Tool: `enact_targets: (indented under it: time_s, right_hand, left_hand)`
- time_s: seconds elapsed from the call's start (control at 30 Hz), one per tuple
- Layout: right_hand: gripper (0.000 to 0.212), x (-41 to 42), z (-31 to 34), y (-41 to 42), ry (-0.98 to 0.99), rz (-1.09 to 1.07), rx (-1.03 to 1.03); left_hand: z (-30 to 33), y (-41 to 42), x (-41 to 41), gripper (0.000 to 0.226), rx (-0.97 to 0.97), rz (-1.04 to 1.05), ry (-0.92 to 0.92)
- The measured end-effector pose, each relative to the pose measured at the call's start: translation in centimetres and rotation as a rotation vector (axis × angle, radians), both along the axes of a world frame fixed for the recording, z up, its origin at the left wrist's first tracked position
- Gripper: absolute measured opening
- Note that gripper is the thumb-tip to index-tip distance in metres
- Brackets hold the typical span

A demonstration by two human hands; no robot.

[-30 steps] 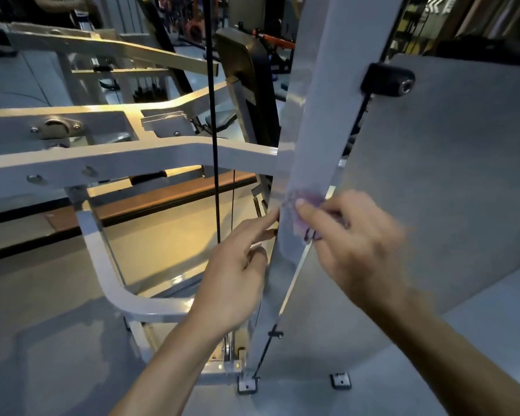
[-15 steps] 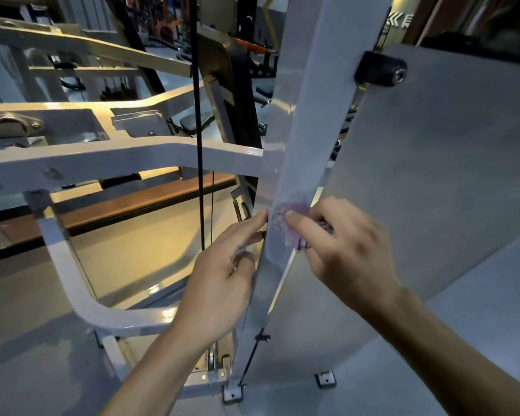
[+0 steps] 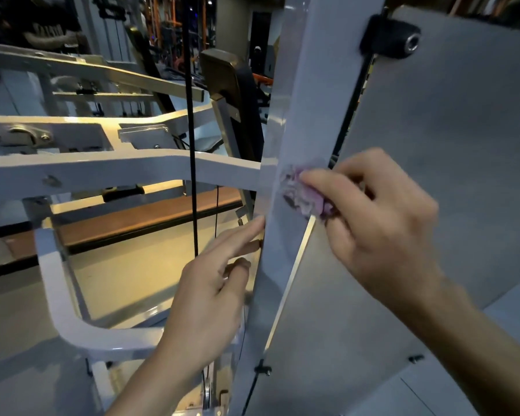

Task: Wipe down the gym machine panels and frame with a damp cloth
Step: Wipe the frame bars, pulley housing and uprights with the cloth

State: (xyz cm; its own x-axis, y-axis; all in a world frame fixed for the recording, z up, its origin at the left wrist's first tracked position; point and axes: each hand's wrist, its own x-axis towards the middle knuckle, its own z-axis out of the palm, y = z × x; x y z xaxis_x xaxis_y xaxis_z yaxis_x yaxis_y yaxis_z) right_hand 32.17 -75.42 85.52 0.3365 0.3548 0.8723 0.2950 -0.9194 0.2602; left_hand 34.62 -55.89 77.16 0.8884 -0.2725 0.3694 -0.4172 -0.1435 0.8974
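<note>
Showing partly: white frame cut off at left edge; far gym dark, unclear.
Left hand: fingers straight, tips touching the upright post edge.
Cloth: purple, crumpled, blurred, pressed on post.
Right hand: fingers curled, gripping cloth.
Grey panel: right, bare.

Behind your machine: orange racks in the dark background, a brown floor strip, pale floor below.
</note>
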Motion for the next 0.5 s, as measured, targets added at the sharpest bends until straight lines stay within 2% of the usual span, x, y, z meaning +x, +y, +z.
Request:
enact_targets:
  time_s: [0.1, 0.23, 0.3, 0.43, 0.5]
  right_hand:
    - [0.033, 0.6, -0.5, 0.2, -0.058, 0.013, 0.026]
    - [0.023, 0.7, -5.6, 0.1, 0.019, 0.025, -0.162]
    - [0.02, 0.8, -5.2, -0.4, 0.004, 0.031, -0.23]
    - [0.028, 1.7, -1.6, -1.0, -0.189, 0.042, -0.142]
    - [0.027, 1.9, -2.7, -0.8, -0.202, 0.077, -0.123]
  left_hand:
    - [-0.9, -0.3, 0.3, 0.071, -0.017, 0.012, -0.052]
    - [-2.2, -0.3, 0.6, 0.068, -0.073, -0.001, -0.085]
    - [-2.5, -0.5, 0.7, 0.067, -0.084, -0.014, -0.102]
    - [-3.2, -1.0, 1.0, 0.066, -0.112, 0.01, -0.174]
    - [-3.6, -1.0, 1.0, 0.058, -0.12, 0.006, -0.22]
